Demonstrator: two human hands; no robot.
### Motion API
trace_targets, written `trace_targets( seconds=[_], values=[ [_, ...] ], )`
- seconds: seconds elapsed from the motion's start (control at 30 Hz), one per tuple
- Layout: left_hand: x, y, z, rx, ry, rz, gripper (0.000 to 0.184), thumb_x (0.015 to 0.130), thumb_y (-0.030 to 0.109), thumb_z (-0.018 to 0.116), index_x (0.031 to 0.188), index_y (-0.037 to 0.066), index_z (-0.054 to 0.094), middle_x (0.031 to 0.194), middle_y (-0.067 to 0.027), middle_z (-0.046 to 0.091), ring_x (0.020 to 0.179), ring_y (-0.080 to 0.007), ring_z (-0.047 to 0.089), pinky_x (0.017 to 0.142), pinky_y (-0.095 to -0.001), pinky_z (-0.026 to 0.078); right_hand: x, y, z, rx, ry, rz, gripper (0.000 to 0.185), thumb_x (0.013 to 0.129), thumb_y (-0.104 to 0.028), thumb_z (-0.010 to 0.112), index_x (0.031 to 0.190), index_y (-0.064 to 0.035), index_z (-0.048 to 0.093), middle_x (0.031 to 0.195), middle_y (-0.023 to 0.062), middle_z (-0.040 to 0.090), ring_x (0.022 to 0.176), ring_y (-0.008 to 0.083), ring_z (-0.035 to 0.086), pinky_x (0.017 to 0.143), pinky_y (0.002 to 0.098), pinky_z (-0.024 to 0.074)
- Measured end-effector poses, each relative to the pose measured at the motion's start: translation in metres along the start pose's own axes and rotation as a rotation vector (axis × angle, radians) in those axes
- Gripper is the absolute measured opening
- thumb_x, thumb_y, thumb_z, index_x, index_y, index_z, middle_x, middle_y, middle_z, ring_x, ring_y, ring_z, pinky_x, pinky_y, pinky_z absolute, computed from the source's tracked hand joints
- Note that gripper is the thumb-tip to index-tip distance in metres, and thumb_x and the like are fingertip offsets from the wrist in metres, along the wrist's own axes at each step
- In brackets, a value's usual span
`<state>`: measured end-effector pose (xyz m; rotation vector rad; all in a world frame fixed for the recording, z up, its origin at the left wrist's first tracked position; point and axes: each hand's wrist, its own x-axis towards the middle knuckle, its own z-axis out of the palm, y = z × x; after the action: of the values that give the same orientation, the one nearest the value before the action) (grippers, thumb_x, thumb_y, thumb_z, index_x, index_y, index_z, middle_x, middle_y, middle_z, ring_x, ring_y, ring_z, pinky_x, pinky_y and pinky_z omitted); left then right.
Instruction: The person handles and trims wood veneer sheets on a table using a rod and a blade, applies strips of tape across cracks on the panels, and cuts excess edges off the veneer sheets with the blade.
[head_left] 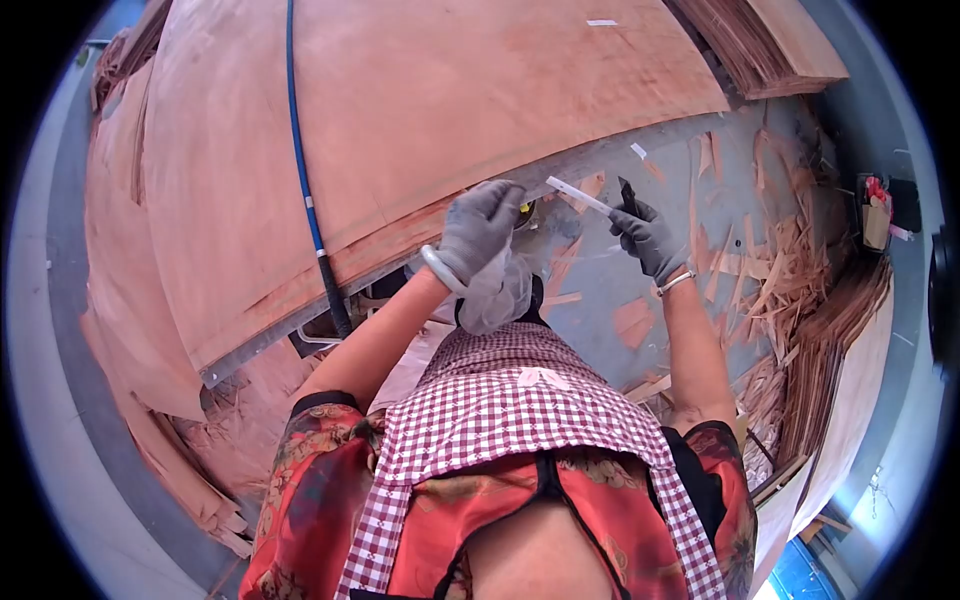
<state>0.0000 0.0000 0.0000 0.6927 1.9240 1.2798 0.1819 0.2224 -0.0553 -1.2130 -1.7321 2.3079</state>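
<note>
My left hand, in a grey glove, is closed with curled fingers just off the near edge of the large wood veneer sheet. What its fingers hold, if anything, is hidden. A white ring circles that wrist, and a crumpled translucent plastic bag hangs below it. To the right, my gloved right hand is closed around a black utility knife. From the same grip a narrow white strip sticks out toward my left hand. A small yellow item shows partly behind the left hand.
A blue pole with a black grip lies across the veneer. Stacked veneer stands at the upper right and lower right. Torn veneer scraps litter the grey floor. A small holder hangs on the right wall.
</note>
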Motion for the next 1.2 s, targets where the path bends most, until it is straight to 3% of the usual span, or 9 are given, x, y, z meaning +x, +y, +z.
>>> trace_targets(
  seconds=[0.07,0.13,0.33,0.5,0.73,0.8,0.93,1.03,1.2],
  values=[
    [-0.003,-0.006,0.01,0.651,0.12,0.518,0.04,0.083,0.021,0.057,0.12,0.005,0.054,0.119,-0.0123,0.057,0.104,-0.025,0.054,0.086,-0.0387,0.042,-0.007,-0.001,0.003,0.031,-0.002,0.036,0.013,0.084,-0.02,0.064,0.092,-0.01,0.061,0.067,0.0005,0.058,0.043,0.0039,0.044,0.038,0.0185,0.028],
    [0.032,0.011,0.075,0.781,0.192,0.654,0.043,0.08,0.022,0.059,0.12,0.005,0.054,0.118,-0.0111,0.057,0.105,-0.0249,0.054,0.085,-0.0381,0.041,-0.006,-0.024,-0.057,-0.04,0.041,0.016,0.012,0.084,-0.021,0.064,0.09,-0.0101,0.061,0.067,0.0002,0.058,0.043,0.0036,0.043,0.038,0.0187,0.0276],
    [0.049,-0.006,0.091,1.271,0.139,0.607,0.053,0.079,0.035,0.056,0.124,0.007,0.051,0.127,-0.0066,0.05,0.11,-0.0193,0.047,0.086,-0.0392,0.038,0.014,-0.006,-0.056,-0.03,-0.049,-0.047,0.015,0.085,-0.019,0.062,0.096,-0.0087,0.062,0.072,-0.0002,0.061,0.051,0.0043,0.049,0.041,0.0189,0.0303],
    [0.046,-0.001,0.091,1.243,0.046,0.524,0.057,0.078,0.034,0.058,0.128,0.009,0.047,0.132,-0.005,0.045,0.114,-0.0196,0.044,0.084,-0.0405,0.039,0.032,0.02,-0.097,-0.254,0.226,-0.501,0.019,0.085,-0.009,0.06,0.104,-0.0032,0.063,0.081,0.0001,0.061,0.075,0.0047,0.055,0.061,0.0176,0.0402],
    [0.01,0.008,0.03,0.68,0.112,0.597,0.044,0.079,0.013,0.058,0.122,0.005,0.05,0.114,-0.016,0.055,0.101,-0.0338,0.052,0.086,-0.0408,0.042,-0.033,-0.015,-0.054,-0.115,0.098,-0.019,0.029,0.084,-0.026,0.062,0.104,-0.0057,0.063,0.079,0.0006,0.062,0.055,0.0068,0.053,0.044,0.0196,0.0335],
    [-0.036,-0.009,-0.018,0.797,0.259,0.539,0.042,0.079,0.016,0.058,0.12,0.008,0.05,0.115,-0.0128,0.055,0.105,-0.0322,0.051,0.085,-0.0438,0.041,-0.042,0.001,-0.03,-0.239,-0.059,0.12,0.032,0.082,-0.026,0.062,0.106,-0.0049,0.061,0.091,0.0029,0.064,0.065,0.0062,0.057,0.044,0.0176,0.0331],
    [-0.143,-0.042,-0.078,0.99,0.802,-0.084,0.035,0.078,0.017,0.062,0.107,0.002,0.051,0.1,-0.0181,0.055,0.097,-0.0302,0.053,0.08,-0.0423,0.043,-0.05,0.016,0.047,-0.088,-0.425,0.151,0.031,0.087,-0.025,0.058,0.111,-0.0046,0.06,0.084,0.0008,0.062,0.056,0.0053,0.049,0.044,0.0163,0.0335],
    [-0.179,-0.099,-0.089,0.106,0.626,-0.342,0.036,0.081,0.015,0.06,0.109,-0.001,0.046,0.098,-0.0167,0.053,0.088,-0.0247,0.055,0.073,-0.0367,0.045,-0.056,0.007,0.13,-0.055,-0.61,-0.043,0.033,0.091,-0.023,0.055,0.119,-0.0054,0.055,0.087,-0.0005,0.062,0.055,0.0047,0.049,0.045,0.0149,0.0345],
    [-0.167,-0.002,-0.066,-0.071,-0.11,-0.136,0.032,0.085,0.023,0.059,0.111,0.005,0.056,0.109,-0.0116,0.056,0.095,-0.0255,0.056,0.085,-0.0341,0.044,-0.052,-0.033,0.211,-0.133,-0.557,-0.085,0.047,0.093,-0.027,0.051,0.135,-0.0117,0.038,0.115,0.0071,0.057,0.092,0.0132,0.06,0.058,0.0196,0.0472]
  ],
)
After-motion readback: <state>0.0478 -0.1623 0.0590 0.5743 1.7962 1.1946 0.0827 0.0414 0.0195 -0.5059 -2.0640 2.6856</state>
